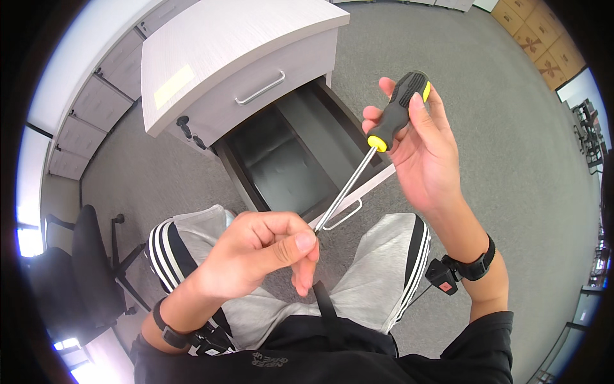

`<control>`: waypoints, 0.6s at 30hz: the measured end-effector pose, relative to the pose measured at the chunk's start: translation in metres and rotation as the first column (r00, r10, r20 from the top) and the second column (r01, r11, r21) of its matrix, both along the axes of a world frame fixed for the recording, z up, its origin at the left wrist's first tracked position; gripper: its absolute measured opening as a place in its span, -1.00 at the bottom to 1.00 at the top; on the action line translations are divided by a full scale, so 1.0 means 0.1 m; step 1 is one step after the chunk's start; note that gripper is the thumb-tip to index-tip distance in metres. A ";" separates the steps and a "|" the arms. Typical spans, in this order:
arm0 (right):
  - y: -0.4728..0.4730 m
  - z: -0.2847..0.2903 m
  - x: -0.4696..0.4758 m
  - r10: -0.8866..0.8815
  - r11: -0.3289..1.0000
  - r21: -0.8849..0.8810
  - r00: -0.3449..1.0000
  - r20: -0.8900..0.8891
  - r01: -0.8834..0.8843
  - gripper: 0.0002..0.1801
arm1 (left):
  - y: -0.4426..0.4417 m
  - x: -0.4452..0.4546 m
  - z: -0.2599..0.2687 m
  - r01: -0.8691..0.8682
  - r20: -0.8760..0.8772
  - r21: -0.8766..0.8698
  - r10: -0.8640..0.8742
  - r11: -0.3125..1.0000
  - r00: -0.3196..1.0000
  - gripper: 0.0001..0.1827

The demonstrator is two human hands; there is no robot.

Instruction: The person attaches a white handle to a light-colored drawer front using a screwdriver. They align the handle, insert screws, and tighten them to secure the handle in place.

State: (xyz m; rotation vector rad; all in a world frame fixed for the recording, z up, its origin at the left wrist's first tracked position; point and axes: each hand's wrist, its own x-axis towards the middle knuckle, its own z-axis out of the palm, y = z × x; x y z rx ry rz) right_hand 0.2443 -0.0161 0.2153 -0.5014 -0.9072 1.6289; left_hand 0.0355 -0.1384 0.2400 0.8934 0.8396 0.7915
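A screwdriver (400,108) with a black ribbed handle and yellow accents slants across the view before me. My right hand (427,149) is closed around its handle, thumb along the side. My left hand (268,254) pinches the far end of the steel shaft between thumb and fingers, so the tip is hidden. Behind the shaft, a pale wood-grain pedestal cabinet (283,67) stands with its lower drawer (292,153) pulled out. The drawer's dark interior shows, and a wire handle (348,216) sits on its front. The upper drawer, with its metal handle (260,89), is closed.
Keys (192,134) hang from the lock at the cabinet's left. A yellow paper note (174,86) lies on its top. A black office chair (91,269) stands at the left. More cabinets (81,129) line the left wall, and cardboard boxes (542,38) are stacked at upper right.
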 end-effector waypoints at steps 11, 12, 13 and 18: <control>-0.09 -0.29 -0.03 0.081 0.990 -0.098 0.972 -0.220 -0.105 -0.62 | -0.16 0.20 -0.24 -0.105 0.564 -0.144 0.168 0.984 0.809 -0.73; -0.10 -0.26 -0.06 0.037 0.992 -0.108 0.974 -0.222 -0.062 -0.63 | -0.14 0.19 -0.22 -0.127 0.558 -0.131 0.179 0.983 0.810 -0.76; -0.09 -0.29 -0.04 0.046 0.993 -0.098 0.974 -0.221 -0.069 -0.63 | -0.15 0.18 -0.19 -0.134 0.561 -0.121 0.179 0.984 0.808 -0.76; -0.18 -0.33 -0.06 -0.126 0.991 -0.054 0.988 -0.090 0.122 -0.67 | -0.05 -0.10 -0.17 -0.147 -0.288 0.633 0.407 0.760 0.867 -0.90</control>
